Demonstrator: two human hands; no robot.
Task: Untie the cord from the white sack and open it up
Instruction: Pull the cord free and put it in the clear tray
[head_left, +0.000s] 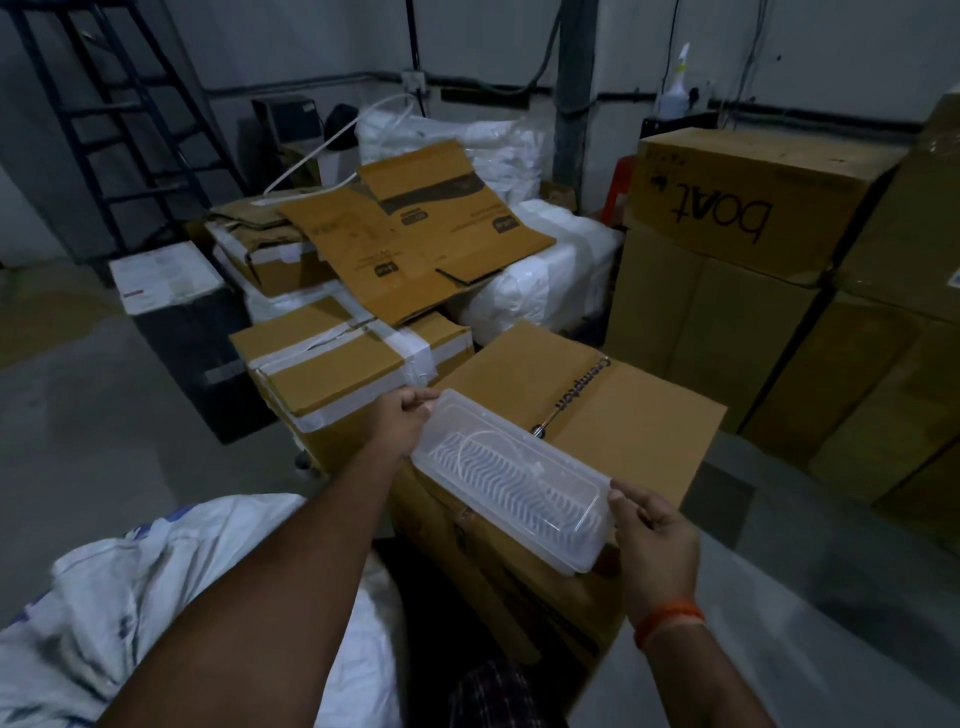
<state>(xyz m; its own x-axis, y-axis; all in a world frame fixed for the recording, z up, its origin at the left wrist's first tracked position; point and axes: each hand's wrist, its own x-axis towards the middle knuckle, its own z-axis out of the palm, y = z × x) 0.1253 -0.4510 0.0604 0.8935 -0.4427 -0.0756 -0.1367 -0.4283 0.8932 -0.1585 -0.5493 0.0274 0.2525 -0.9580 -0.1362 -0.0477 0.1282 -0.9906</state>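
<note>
A white woven sack (130, 587) with blue print lies crumpled at the lower left, under my left forearm; no cord shows on it. Both hands hold a clear plastic container (511, 480) with a ribbed insert, level above a cardboard box (613, 415). My left hand (402, 418) grips the container's far left end. My right hand (657, 545), with an orange thread band at the wrist, grips its near right end.
Taped cardboard boxes (332, 364) and flattened cartons (415, 234) pile up ahead, with white plastic bundles (540, 280) behind. Tall stacked boxes (748, 208) stand at the right. A black ladder (119, 119) leans at the back left. Grey concrete floor (104, 415) lies to the left.
</note>
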